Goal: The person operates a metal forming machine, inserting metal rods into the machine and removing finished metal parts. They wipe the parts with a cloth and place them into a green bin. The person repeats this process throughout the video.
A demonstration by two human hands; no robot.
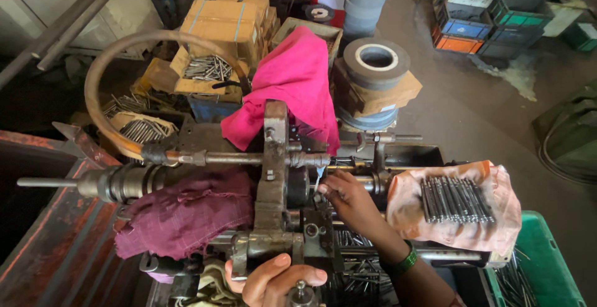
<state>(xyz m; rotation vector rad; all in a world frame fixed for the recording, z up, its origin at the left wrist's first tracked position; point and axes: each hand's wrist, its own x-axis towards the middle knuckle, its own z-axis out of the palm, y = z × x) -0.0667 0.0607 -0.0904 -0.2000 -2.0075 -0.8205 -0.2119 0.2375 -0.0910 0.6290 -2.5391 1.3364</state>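
Left hand (273, 279) wraps the round metal knob (301, 291) at the near end of the grey, oily bench machine (273, 176), fingers clenched around it. Right hand (348, 201) reaches into the works, fingertips pinching what looks like a thin steel pin (321, 179), half hidden. Best fed straight and slowly. More dark pins (457, 200) lie on the peach cloth (404, 210) just beside.

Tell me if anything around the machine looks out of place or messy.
Two rags are draped right on the machine: a pink cloth over its back and a maroon cloth beside the left hand. Loose metal rods lie on a stained cloth beside the right hand. No visible damage.
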